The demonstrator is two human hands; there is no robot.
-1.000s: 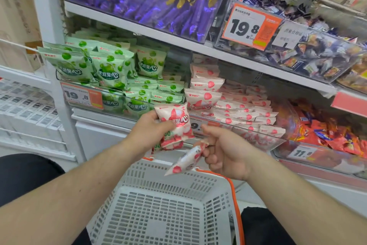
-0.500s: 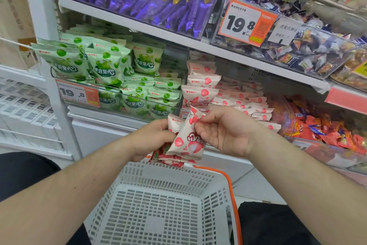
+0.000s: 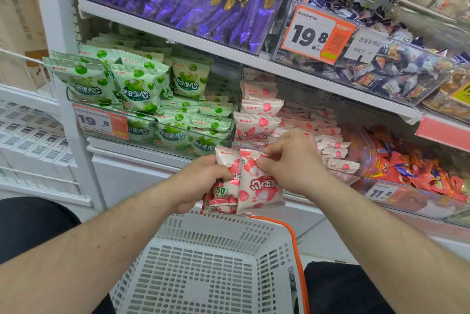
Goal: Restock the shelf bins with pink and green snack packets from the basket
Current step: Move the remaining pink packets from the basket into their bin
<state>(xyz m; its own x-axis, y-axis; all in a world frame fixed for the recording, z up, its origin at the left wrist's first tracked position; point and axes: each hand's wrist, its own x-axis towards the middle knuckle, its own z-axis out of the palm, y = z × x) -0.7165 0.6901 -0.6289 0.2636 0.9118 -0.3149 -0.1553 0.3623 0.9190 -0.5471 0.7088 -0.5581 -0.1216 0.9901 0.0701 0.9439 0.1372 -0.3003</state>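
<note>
White shop shelving (image 3: 178, 34) fills the background. Before it, the left hand (image 3: 201, 181) grips a small stack of pink snack packets (image 3: 223, 186), fingers curled round their left edge. The right hand (image 3: 290, 163) pinches the top corner of the front pink packet (image 3: 259, 189), which hangs upright against that stack. Directly below the stack sits the white perforated basket (image 3: 208, 270), its orange handle (image 3: 292, 237) on the right; no packets show inside it. Above and behind the stack, a clear bin (image 3: 338, 179) holds more pink packets (image 3: 256, 123). Left of that bin, another clear bin (image 3: 157, 135) is packed with green snack packets (image 3: 137, 87).
</note>
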